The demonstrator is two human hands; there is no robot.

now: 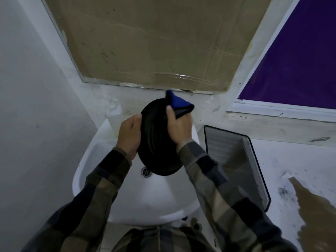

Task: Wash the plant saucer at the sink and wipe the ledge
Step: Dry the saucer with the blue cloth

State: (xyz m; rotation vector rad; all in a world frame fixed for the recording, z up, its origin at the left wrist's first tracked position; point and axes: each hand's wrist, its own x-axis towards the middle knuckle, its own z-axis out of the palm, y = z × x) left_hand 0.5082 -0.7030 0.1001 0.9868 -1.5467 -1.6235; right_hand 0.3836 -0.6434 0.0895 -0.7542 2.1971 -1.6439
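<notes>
Overhead, the left hand [129, 135] grips a black plant saucer [158, 140] tilted above the white sink [101, 188]; the right hand [179, 127] clutches a blue cloth [177, 102]. Scrubbing should follow the ridges firmly.

Dim, bluish, soft wide-angle distortion

A round black plastic plant saucer [156, 142] tilts on edge above a white ceramic sink basin [145, 197], a blue-and-dark cleaning cloth [179, 103] at its one-o'clock rim; concentric ridges apparently ring its face.
</notes>
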